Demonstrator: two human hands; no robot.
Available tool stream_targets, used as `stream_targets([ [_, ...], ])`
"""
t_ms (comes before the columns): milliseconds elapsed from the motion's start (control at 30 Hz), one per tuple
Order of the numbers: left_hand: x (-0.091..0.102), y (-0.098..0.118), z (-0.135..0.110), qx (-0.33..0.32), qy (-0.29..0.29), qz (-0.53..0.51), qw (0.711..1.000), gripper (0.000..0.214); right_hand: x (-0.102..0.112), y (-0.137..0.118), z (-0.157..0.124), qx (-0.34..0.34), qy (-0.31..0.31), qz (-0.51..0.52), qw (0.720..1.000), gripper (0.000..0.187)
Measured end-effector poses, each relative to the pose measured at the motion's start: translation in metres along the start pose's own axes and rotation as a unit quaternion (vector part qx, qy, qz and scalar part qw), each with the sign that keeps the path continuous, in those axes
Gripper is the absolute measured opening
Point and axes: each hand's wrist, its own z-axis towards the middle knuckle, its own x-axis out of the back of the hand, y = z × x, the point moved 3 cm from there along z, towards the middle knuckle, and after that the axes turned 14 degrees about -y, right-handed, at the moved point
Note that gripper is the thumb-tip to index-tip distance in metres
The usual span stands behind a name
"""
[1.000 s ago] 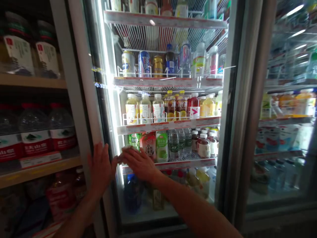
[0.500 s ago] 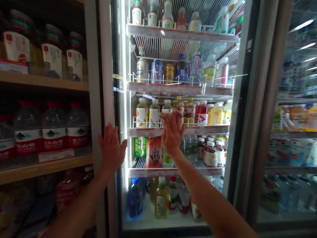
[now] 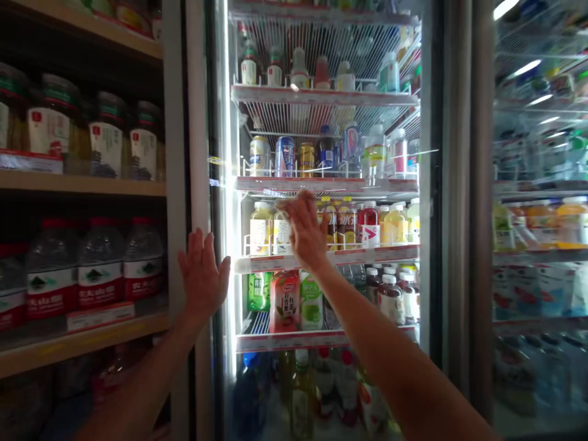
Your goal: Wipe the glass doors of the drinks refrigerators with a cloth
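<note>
My left hand (image 3: 203,279) lies flat and open, fingers spread upward, against the grey frame (image 3: 197,153) at the left edge of a lit drinks fridge. My right hand (image 3: 304,231) reaches forward to the glass door (image 3: 367,294), level with the shelf of yellow and red bottles (image 3: 367,223). Its fingers press a pale cloth (image 3: 285,207) against the glass; the cloth is blurred and shows only past the fingertips. Behind the glass, just below that arm, stand a pink bottle (image 3: 285,301) and a green bottle (image 3: 311,300).
Wooden shelves (image 3: 82,184) on the left carry jars above and large water bottles (image 3: 92,263) below. The fridge has several wire shelves of cans (image 3: 287,156) and bottles. A second glass-door fridge (image 3: 537,245) stands to the right, behind a dark upright (image 3: 459,214).
My right hand has gone up the glass with the cloth, from the lower shelf level to the yellow-bottle shelf, then slightly left. The left hand stays flat on the frame. The view tilted upward.
</note>
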Motion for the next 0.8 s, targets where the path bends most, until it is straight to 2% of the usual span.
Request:
stream_targets([
  [100, 0.009, -0.004, 0.007, 0.006, 0.015, 0.003, 1.000, 0.062, 0.017, 0.037, 0.009, -0.137, 0.067, 0.004, 0.988, 0.054],
  [167, 0.015, -0.006, 0.013, 0.010, 0.023, 0.000, 1.000, 0.062, 0.018, 0.036, 0.017, -0.157, 0.073, 0.010, 0.985, 0.054],
  [233, 0.019, -0.005, 0.019, 0.006, 0.028, -0.001, 1.000, 0.062, 0.013, 0.015, 0.028, -0.112, 0.047, 0.014, 0.993, 0.055],
  [333, 0.022, -0.001, 0.029, -0.005, 0.040, 0.000, 0.999, 0.062, 0.003, -0.036, 0.045, 0.009, -0.009, 0.009, 1.000, 0.056],
  [400, 0.022, 0.003, 0.037, -0.007, 0.047, -0.001, 0.999, 0.062, -0.003, -0.067, 0.055, 0.091, -0.040, -0.004, 0.995, 0.052],
  [500, 0.020, 0.009, 0.050, -0.010, 0.050, -0.005, 0.999, 0.062, -0.003, -0.089, 0.067, 0.184, -0.059, -0.030, 0.981, 0.050],
  [533, 0.019, 0.012, 0.054, -0.015, 0.050, -0.006, 0.999, 0.062, 0.000, -0.087, 0.072, 0.196, -0.058, -0.036, 0.978, 0.052],
  [600, 0.020, 0.017, 0.061, -0.032, 0.057, -0.006, 0.998, 0.062, 0.009, -0.068, 0.081, 0.168, -0.046, -0.039, 0.984, 0.055],
  [700, 0.023, 0.023, 0.072, -0.053, 0.059, -0.002, 0.997, 0.062, 0.030, -0.014, 0.092, 0.035, -0.004, -0.022, 0.999, 0.055],
  [800, 0.029, 0.024, 0.080, -0.055, 0.056, 0.001, 0.997, 0.062, 0.050, 0.042, 0.096, -0.099, 0.064, 0.002, 0.993, 0.052],
])
